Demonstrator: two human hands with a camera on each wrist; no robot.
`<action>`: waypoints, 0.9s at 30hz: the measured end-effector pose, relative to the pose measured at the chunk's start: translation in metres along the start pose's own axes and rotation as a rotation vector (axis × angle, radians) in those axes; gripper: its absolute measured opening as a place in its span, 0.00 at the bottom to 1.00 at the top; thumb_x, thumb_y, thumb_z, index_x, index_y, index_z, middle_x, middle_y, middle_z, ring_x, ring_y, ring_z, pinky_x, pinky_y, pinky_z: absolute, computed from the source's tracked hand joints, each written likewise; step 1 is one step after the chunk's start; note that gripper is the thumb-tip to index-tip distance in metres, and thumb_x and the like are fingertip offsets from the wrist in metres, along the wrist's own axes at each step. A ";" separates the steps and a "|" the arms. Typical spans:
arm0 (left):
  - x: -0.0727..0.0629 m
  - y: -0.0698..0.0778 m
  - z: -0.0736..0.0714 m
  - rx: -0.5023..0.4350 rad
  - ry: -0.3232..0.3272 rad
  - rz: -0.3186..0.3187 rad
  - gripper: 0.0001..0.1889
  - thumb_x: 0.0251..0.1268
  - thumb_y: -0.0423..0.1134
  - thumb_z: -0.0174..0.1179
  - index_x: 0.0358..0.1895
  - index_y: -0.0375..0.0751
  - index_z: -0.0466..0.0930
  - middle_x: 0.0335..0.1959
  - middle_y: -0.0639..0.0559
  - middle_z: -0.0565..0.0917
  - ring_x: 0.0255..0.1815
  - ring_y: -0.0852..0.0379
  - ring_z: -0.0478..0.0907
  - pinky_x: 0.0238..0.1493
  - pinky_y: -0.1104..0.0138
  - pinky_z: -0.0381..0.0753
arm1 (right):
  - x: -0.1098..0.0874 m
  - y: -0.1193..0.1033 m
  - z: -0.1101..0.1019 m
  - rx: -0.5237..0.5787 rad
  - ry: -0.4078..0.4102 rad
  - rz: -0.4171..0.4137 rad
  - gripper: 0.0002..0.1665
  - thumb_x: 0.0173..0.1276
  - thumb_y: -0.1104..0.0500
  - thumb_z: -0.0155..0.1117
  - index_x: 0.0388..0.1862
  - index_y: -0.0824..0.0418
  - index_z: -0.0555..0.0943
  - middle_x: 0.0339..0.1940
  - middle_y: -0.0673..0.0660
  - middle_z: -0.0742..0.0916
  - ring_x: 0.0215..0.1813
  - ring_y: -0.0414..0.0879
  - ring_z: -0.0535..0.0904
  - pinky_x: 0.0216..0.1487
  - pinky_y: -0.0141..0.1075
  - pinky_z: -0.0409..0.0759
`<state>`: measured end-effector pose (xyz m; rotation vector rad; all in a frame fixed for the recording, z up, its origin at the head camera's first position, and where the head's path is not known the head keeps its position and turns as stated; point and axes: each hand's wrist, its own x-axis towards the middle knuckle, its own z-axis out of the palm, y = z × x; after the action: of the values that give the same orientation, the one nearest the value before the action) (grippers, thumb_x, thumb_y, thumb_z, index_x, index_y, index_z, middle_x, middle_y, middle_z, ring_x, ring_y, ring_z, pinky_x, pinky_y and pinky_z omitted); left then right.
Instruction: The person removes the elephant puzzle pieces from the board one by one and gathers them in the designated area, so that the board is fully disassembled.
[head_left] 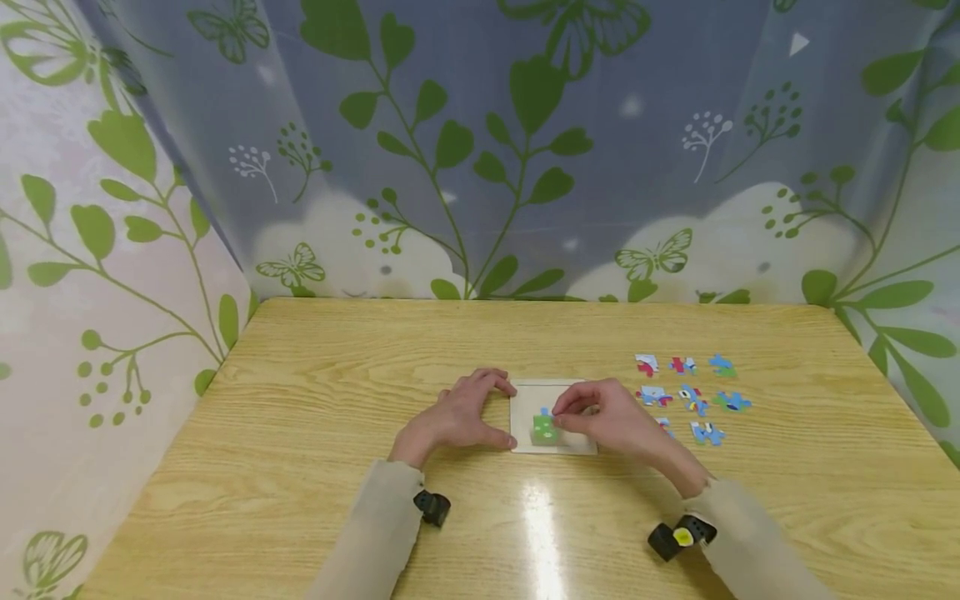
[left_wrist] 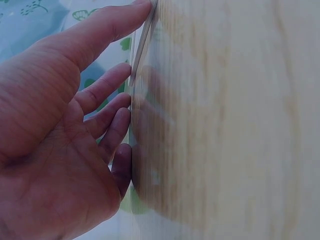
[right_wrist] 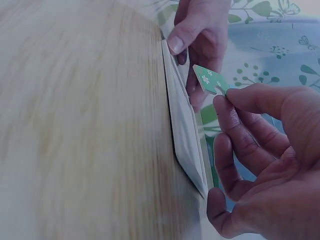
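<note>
A green jigsaw puzzle piece (head_left: 545,428) with white flowers and a blue tab is pinched between the thumb and forefinger of my right hand (head_left: 603,412). In the right wrist view the piece (right_wrist: 210,80) is tilted and raised above a flat pale puzzle board (right_wrist: 180,107). The board (head_left: 528,400), bordered by a thin raised rim, lies on the table. Along its left side rests my left hand (head_left: 467,414), thumb near the front corner and forefinger near the back corner. In the left wrist view the left hand (left_wrist: 55,125) has its fingertips down on the tabletop.
Several loose puzzle pieces (head_left: 693,398) lie in rough rows on the wooden table (head_left: 315,400), right of the board, some partly behind the right forearm. Patterned curtains (head_left: 480,167) with green leaves and butterflies hang behind and beside the table.
</note>
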<state>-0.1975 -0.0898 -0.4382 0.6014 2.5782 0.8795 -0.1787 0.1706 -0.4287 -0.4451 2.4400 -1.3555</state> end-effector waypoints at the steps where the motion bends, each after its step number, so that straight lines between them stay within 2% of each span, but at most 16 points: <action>1: 0.000 0.000 0.000 0.002 0.001 0.000 0.33 0.56 0.50 0.76 0.65 0.53 0.74 0.79 0.54 0.64 0.80 0.42 0.58 0.75 0.32 0.51 | -0.001 0.001 -0.002 -0.001 0.005 0.000 0.07 0.70 0.56 0.70 0.40 0.58 0.86 0.38 0.54 0.88 0.42 0.46 0.81 0.42 0.38 0.77; 9: 0.000 0.000 -0.001 -0.008 -0.008 0.003 0.34 0.56 0.50 0.76 0.66 0.53 0.74 0.80 0.54 0.62 0.81 0.41 0.57 0.75 0.31 0.50 | -0.014 0.009 -0.018 -0.035 0.059 0.022 0.07 0.69 0.54 0.71 0.39 0.56 0.86 0.38 0.54 0.88 0.42 0.48 0.81 0.39 0.36 0.77; 15: -0.001 0.000 -0.001 -0.022 -0.012 -0.001 0.34 0.55 0.50 0.76 0.65 0.53 0.74 0.80 0.54 0.62 0.82 0.41 0.56 0.76 0.31 0.48 | -0.030 0.017 -0.035 -0.027 0.100 0.035 0.11 0.70 0.53 0.71 0.42 0.58 0.86 0.40 0.56 0.88 0.42 0.46 0.82 0.37 0.34 0.78; 18: -0.002 0.000 -0.001 -0.023 -0.013 -0.006 0.33 0.55 0.50 0.76 0.65 0.53 0.74 0.80 0.54 0.62 0.82 0.42 0.56 0.76 0.31 0.48 | -0.038 0.023 -0.046 -0.002 0.104 0.043 0.13 0.70 0.53 0.70 0.45 0.61 0.85 0.41 0.59 0.87 0.35 0.45 0.81 0.32 0.35 0.78; 22: -0.003 0.000 -0.001 -0.028 -0.015 -0.006 0.33 0.56 0.50 0.76 0.65 0.52 0.74 0.80 0.54 0.62 0.82 0.42 0.56 0.76 0.31 0.48 | -0.050 0.031 -0.060 -0.001 0.127 0.036 0.13 0.72 0.54 0.69 0.46 0.62 0.84 0.40 0.59 0.88 0.31 0.46 0.81 0.30 0.36 0.78; 27: -0.003 0.000 -0.001 -0.032 -0.020 -0.009 0.33 0.56 0.50 0.76 0.65 0.53 0.73 0.80 0.55 0.61 0.82 0.42 0.55 0.76 0.31 0.46 | -0.065 0.039 -0.075 -0.060 0.182 0.065 0.13 0.73 0.53 0.67 0.47 0.62 0.84 0.39 0.55 0.89 0.39 0.43 0.83 0.36 0.35 0.79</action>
<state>-0.1960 -0.0918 -0.4367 0.5867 2.5421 0.9054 -0.1556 0.2746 -0.4169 -0.2639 2.6219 -1.3526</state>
